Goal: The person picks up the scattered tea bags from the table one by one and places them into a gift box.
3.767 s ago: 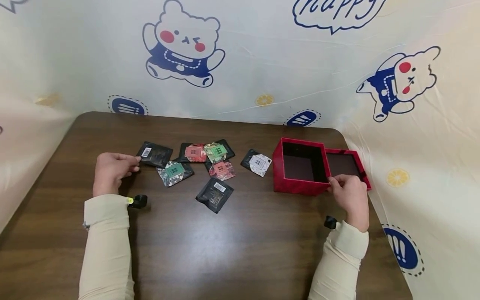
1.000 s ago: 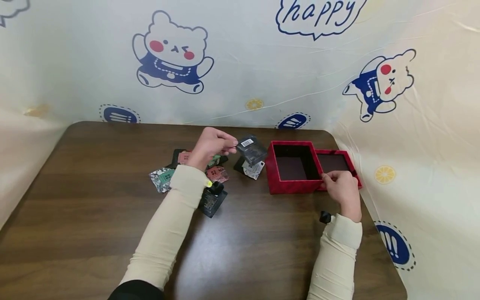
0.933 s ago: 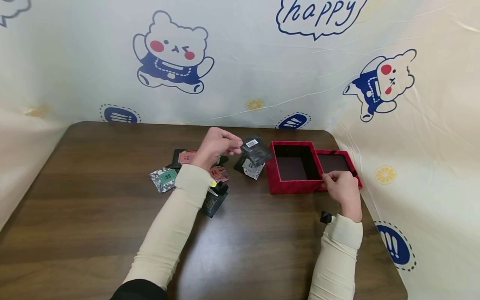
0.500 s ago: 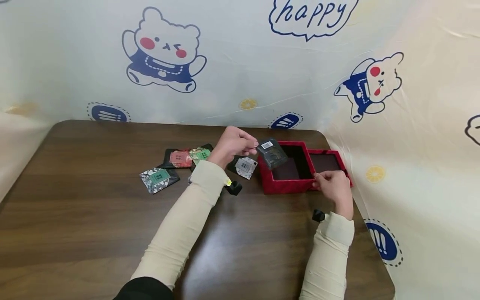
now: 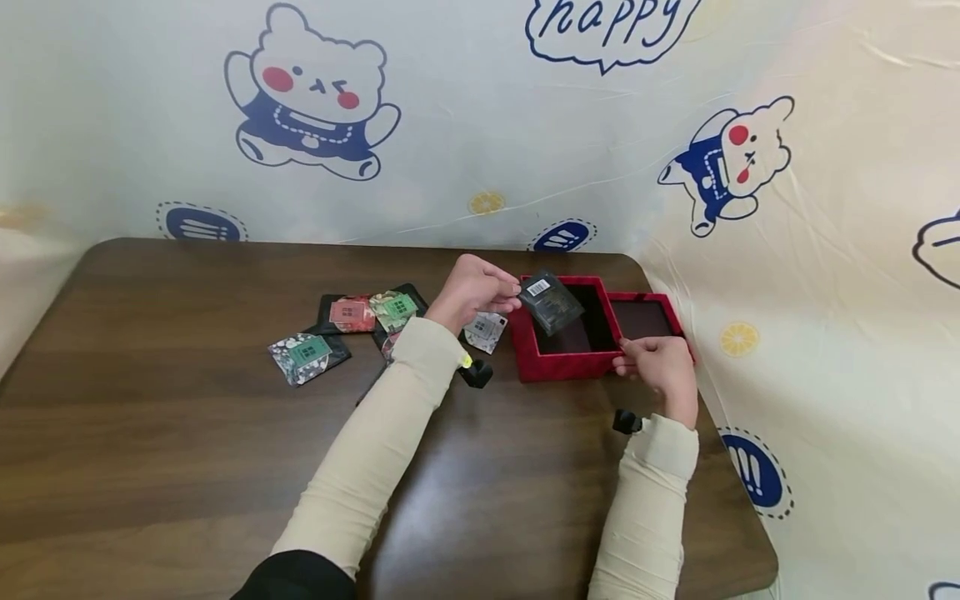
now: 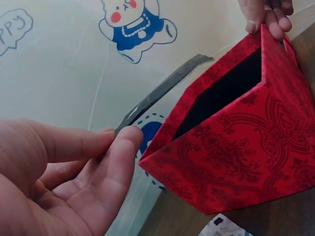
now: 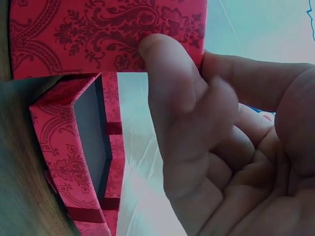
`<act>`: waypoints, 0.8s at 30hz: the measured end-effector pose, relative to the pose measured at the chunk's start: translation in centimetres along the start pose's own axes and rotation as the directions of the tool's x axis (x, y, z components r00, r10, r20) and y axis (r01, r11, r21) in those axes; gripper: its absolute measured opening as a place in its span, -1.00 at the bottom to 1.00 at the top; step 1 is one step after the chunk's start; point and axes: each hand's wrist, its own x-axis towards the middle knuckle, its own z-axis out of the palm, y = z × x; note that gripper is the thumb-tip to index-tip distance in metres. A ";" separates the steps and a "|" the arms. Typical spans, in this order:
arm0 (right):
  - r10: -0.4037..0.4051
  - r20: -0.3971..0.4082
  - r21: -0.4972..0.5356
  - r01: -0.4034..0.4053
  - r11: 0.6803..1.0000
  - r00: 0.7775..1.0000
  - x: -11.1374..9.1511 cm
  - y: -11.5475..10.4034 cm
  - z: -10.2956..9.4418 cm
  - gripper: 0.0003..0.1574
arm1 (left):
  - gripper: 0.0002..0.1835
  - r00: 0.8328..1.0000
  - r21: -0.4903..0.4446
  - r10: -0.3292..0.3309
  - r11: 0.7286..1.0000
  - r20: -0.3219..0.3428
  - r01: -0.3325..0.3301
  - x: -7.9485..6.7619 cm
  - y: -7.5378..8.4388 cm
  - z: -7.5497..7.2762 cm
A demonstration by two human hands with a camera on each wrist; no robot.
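With your left hand (image 5: 477, 292) pinching a black packet (image 5: 555, 307) over the red box (image 5: 566, 367), not yet inside, and your right hand (image 5: 662, 368) gripping the box's near right corner, the other packets (image 5: 351, 315) lie left on the table (image 5: 172, 400).

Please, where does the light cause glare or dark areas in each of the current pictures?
Head view: pale glare on the table, red box dark inside; left wrist view: box opening nearly black, outer pattern readable; right wrist view: pale backdrop bright, right grip dimmer against it.

loose packets (image 5: 351, 314): on table (image 5: 187, 458), left of box (image 5: 562, 367) | tray (image 5: 642, 317): right of box | held packet (image 5: 553, 304): above box
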 end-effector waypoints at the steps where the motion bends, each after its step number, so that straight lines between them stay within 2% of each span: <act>1: 0.001 0.003 0.019 -0.001 1.000 1.000 0.1 0.0 0.0 -0.56 | -0.79 1.000 -0.008 0.000 1.000 0.002 0.000 0.0 0.1 0.0; 8: -0.006 0.003 0.072 0.006 0.997 1.000 0.2 0.0 0.1 -0.59 | -0.80 1.000 -0.001 0.008 1.000 0.016 -0.008 0.2 0.4 0.4; 13: 0.004 0.005 0.086 -0.005 0.996 1.000 0.1 -0.3 0.2 -0.59 | -0.82 1.000 0.038 0.011 0.999 0.019 -0.011 0.3 0.7 0.5; 19: -0.003 0.010 0.084 0.002 0.996 1.000 0.1 -0.5 0.1 -0.63 | -0.88 0.999 0.132 0.045 0.990 -0.004 -0.044 0.6 0.9 1.4; 24: 0.015 0.005 0.070 -0.016 0.997 1.000 0.1 -0.2 0.2 -0.63 | -0.93 0.996 0.249 0.091 0.965 -0.027 -0.081 1.2 0.7 3.1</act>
